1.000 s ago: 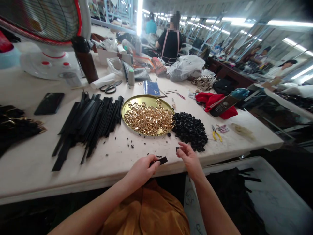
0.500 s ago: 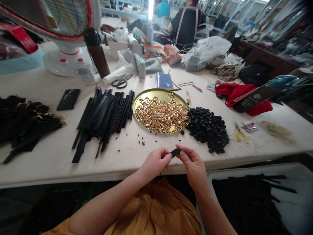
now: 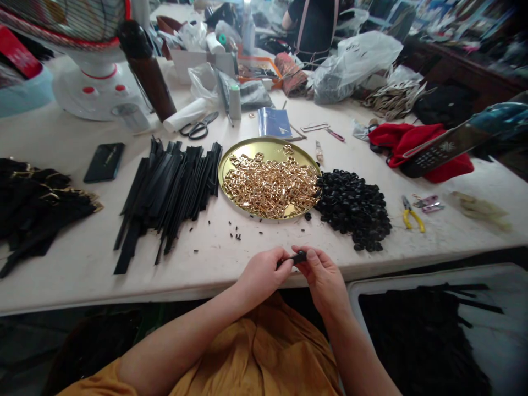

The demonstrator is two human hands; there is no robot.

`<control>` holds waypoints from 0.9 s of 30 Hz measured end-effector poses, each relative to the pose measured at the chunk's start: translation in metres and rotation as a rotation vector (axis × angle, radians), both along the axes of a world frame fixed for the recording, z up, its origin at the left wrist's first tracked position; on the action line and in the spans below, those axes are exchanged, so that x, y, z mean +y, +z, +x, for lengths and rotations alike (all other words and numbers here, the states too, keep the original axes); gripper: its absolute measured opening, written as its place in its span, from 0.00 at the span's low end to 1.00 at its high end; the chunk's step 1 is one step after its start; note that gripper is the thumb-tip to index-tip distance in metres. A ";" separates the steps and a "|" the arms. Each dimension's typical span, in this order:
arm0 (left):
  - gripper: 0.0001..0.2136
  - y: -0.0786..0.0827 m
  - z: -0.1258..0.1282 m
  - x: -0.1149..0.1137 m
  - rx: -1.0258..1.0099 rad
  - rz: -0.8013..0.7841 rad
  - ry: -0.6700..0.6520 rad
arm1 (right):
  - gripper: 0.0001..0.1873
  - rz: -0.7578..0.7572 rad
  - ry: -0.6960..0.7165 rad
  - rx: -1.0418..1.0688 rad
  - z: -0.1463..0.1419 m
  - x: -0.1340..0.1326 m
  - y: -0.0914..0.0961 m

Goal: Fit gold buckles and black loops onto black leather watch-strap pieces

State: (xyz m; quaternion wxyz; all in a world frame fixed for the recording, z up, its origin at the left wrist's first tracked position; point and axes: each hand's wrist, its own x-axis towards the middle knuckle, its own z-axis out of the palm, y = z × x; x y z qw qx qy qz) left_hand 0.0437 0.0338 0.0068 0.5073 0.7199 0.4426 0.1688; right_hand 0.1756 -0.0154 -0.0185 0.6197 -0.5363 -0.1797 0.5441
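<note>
Over the table's front edge, my left hand [image 3: 263, 273] and my right hand [image 3: 324, 275] meet, both pinched on a short black strap [image 3: 297, 257] held between them. The right fingers also press a small black piece onto the strap's end; its shape is hard to make out. Just beyond the hands lie a round gold tray [image 3: 231, 157] heaped with gold metal buckles [image 3: 270, 190] and a pile of small black rings [image 3: 352, 208]. Left of the tray lies a fan of long black straps [image 3: 169, 190].
A second heap of black straps with gold ends [image 3: 37, 203] lies far left. A phone [image 3: 104, 161], scissors [image 3: 198, 128], a dark bottle [image 3: 146, 69], a fan base [image 3: 97, 91], yellow pliers [image 3: 412, 215] and a red cloth [image 3: 416, 146] sit around. A white bin [image 3: 507, 335] holds black straps low right. A person works beyond.
My hands came together: a second ago they were apart, the left holding the strap and the right a small black piece. The view also tilted down toward the table.
</note>
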 end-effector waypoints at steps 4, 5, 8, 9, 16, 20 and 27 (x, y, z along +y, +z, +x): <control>0.10 -0.002 0.002 -0.005 -0.019 0.020 0.060 | 0.08 -0.010 -0.117 0.168 -0.013 -0.003 -0.001; 0.10 -0.003 0.001 -0.006 -0.014 0.021 0.065 | 0.08 -0.011 -0.138 0.189 -0.015 -0.005 -0.001; 0.10 -0.003 -0.003 -0.007 -0.002 0.015 0.026 | 0.09 -0.034 -0.132 0.189 -0.017 -0.010 -0.003; 0.10 -0.002 -0.004 -0.008 -0.003 0.009 -0.002 | 0.11 -0.046 -0.105 0.173 -0.016 -0.012 -0.003; 0.09 0.004 -0.010 -0.021 -0.067 -0.025 0.003 | 0.08 -0.041 0.030 0.199 -0.010 -0.023 0.001; 0.09 0.005 -0.013 -0.029 -0.090 -0.035 -0.014 | 0.08 -0.038 0.039 0.277 -0.017 -0.033 0.008; 0.08 0.010 -0.015 -0.034 -0.111 -0.013 -0.009 | 0.05 0.034 0.071 0.258 -0.024 -0.039 0.013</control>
